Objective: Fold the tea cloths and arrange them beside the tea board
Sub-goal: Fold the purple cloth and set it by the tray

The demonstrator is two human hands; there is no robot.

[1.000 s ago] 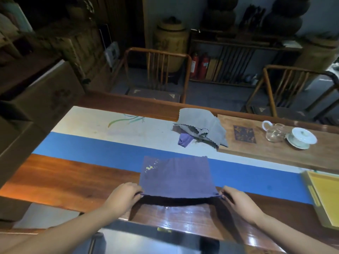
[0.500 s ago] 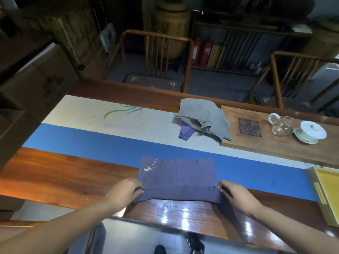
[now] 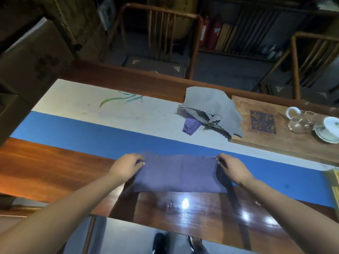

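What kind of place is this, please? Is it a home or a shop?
Probably a tea room or tea shop, though a home cannot be excluded. A wooden tea board carries a glass pitcher and a white lidded cup, and a long wooden table has a painted runner.

The one camera sits on the person's head, tilted steeply down and forward over the near counter [image 3: 55, 167] edge, close above it.

Three tea cloths: purple folded [image 3: 180, 174], grey [image 3: 211, 109], violet [image 3: 190, 126]. One tea board [image 3: 286, 142]. Two chairs [image 3: 161, 33]. Two hands [image 3: 126, 166].
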